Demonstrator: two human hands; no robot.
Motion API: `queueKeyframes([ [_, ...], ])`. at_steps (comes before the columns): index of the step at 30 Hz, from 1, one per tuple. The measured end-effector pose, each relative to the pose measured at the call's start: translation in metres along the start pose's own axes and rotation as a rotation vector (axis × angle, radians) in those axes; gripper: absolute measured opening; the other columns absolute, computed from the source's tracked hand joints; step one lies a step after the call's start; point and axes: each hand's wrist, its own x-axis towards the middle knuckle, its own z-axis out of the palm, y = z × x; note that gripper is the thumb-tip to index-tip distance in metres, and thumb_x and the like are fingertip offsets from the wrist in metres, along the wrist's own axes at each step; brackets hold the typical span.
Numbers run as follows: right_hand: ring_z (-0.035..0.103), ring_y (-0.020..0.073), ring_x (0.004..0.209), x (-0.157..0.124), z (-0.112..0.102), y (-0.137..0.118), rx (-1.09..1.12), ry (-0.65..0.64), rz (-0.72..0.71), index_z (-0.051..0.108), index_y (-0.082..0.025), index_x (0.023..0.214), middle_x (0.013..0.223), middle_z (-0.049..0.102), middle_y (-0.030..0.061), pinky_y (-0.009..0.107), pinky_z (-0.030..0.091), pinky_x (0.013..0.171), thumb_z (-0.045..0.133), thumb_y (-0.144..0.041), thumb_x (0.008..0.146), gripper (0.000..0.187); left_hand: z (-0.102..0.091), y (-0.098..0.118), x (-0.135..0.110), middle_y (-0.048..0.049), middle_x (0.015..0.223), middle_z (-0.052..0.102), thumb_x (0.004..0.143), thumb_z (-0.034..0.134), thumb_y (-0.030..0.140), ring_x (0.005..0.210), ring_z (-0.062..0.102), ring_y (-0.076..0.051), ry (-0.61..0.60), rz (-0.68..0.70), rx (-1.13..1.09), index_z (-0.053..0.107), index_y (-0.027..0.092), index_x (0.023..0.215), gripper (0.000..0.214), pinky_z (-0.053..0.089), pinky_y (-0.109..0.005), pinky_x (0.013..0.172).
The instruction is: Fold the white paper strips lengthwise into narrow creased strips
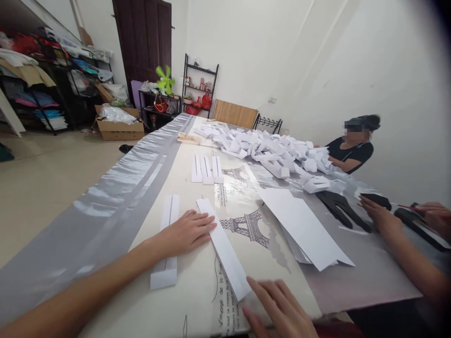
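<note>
Smooth paper strip (225, 253), seemingly matt

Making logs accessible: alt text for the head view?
The left hand touches a long white paper strip, with the right hand at its near end, on a covered table. Beyond: a heap of folded paper, a seated person; another person's hand at right.

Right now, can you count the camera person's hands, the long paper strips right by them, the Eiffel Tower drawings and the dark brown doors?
Hands, left hand and right hand: 2
Strips, slanted strip and straight strip: 2
Drawings, nearer tower and farther tower: 2
Dark brown door: 1
Total: 7
</note>
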Motion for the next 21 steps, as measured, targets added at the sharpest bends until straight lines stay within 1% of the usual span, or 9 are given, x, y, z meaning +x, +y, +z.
queueKeyframes([
  [3,0.069,0.0282,0.082,0.039,0.008,-0.001,0.003,-0.073,0.048,0.061,-0.016,0.118,0.099,0.07,0.0138,0.039,0.061,0.065,0.053,-0.029,0.097,0.025,-0.001,0.002,0.0,-0.0076,0.136,0.065,0.11,0.038,0.036,0.117,0.061,-0.025,0.033,0.01,0.051,0.06,0.021,0.131,0.034,0.039,-0.041,0.101],
  [5,0.068,0.0264,0.074,0.056,0.016,-0.003,-0.024,-0.129,0.054,0.062,-0.018,0.106,0.091,0.068,0.0109,0.037,0.058,0.058,0.053,-0.022,0.095,0.015,-0.003,0.003,-0.002,-0.0073,0.129,0.067,0.109,0.043,0.036,0.106,0.063,-0.025,0.045,0.022,0.092,0.063,0.021,0.123,0.029,0.041,-0.041,0.096],
  [7,0.066,0.0242,0.066,0.064,0.021,-0.001,-0.062,-0.162,0.028,0.061,-0.02,0.092,0.081,0.065,0.0071,0.035,0.053,0.053,0.052,-0.015,0.092,0.01,-0.004,0.003,-0.005,-0.0066,0.125,0.068,0.107,0.048,0.037,0.101,0.062,-0.024,0.062,0.039,0.116,0.064,0.021,0.118,0.025,0.042,-0.041,0.094],
  [10,0.064,0.022,0.059,0.064,0.021,0.009,-0.094,-0.169,-0.035,0.056,-0.022,0.077,0.071,0.061,0.0035,0.034,0.048,0.052,0.047,-0.008,0.093,0.023,-0.003,0.001,-0.009,-0.0064,0.122,0.069,0.105,0.052,0.039,0.102,0.061,-0.024,0.106,0.062,0.117,0.064,0.022,0.114,0.023,0.042,-0.041,0.095],
  [12,0.062,0.0205,0.055,0.064,0.016,0.017,-0.098,-0.167,-0.052,0.056,-0.022,0.073,0.067,0.059,0.0022,0.033,0.045,0.051,0.043,-0.008,0.095,0.029,-0.001,0.0,-0.009,-0.0059,0.118,0.069,0.106,0.052,0.034,0.103,0.06,-0.023,0.143,0.067,0.107,0.064,0.021,0.111,0.019,0.043,-0.042,0.096],
  [15,0.063,0.0198,0.059,0.069,0.001,0.031,-0.058,-0.14,-0.059,0.059,-0.021,0.077,0.069,0.062,0.0029,0.034,0.045,0.055,0.04,-0.01,0.1,0.032,0.001,-0.002,-0.009,-0.0049,0.109,0.071,0.104,0.05,0.015,0.101,0.062,-0.021,0.199,0.068,0.076,0.065,0.02,0.105,0.016,0.044,-0.04,0.096],
  [17,0.067,0.0205,0.071,0.078,-0.013,0.041,0.013,-0.074,-0.074,0.065,-0.02,0.09,0.08,0.068,0.0044,0.035,0.051,0.064,0.044,-0.013,0.102,0.025,-0.001,-0.002,-0.008,-0.0047,0.103,0.073,0.102,0.05,0.007,0.097,0.063,-0.02,0.243,0.067,0.022,0.066,0.019,0.103,0.02,0.046,-0.039,0.094],
  [19,0.069,0.0218,0.088,0.091,-0.03,0.051,0.095,0.055,-0.077,0.067,-0.022,0.108,0.096,0.072,0.0056,0.037,0.054,0.079,0.055,-0.018,0.1,0.015,-0.008,-0.001,-0.007,-0.0038,0.097,0.074,0.102,0.051,0.009,0.091,0.064,-0.019,0.329,0.038,-0.089,0.069,0.019,0.101,0.02,0.047,-0.037,0.089],
  [21,0.067,0.0251,0.106,0.108,-0.046,0.058,0.156,0.271,0.026,0.064,-0.027,0.126,0.116,0.07,0.0068,0.042,0.054,0.092,0.066,-0.025,0.096,0.03,-0.019,0.004,-0.005,-0.0025,0.092,0.075,0.102,0.055,0.016,0.084,0.065,-0.018,0.45,-0.067,-0.28,0.072,0.02,0.097,0.018,0.049,-0.035,0.083],
])
